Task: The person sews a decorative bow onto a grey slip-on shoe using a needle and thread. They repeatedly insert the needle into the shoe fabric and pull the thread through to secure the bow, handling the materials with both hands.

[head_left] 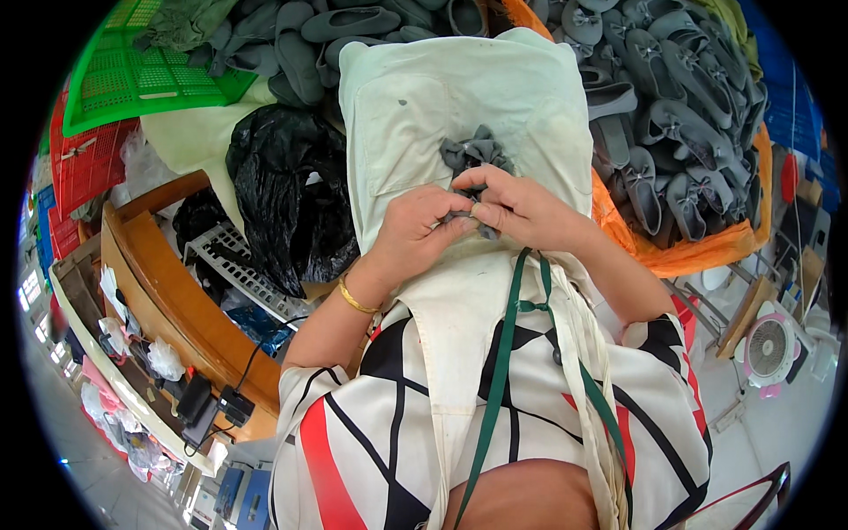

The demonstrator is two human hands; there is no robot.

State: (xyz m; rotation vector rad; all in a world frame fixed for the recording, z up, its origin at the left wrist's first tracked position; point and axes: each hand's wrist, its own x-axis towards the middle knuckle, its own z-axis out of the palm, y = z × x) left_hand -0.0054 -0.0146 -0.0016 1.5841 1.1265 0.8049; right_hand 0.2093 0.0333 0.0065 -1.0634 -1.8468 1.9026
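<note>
Fingertips point(487, 213) of left hand point(415, 228) and right hand point(527, 212) pinch a gray fabric piece point(488, 232).

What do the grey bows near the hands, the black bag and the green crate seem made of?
Grey bows: probably soft matte fabric, with folded loops and little shine.
Black bag: thin glossy plastic film, judging by crinkles and highlights.
Green crate: likely moulded plastic, given its even colour and rigid lattice.
</note>
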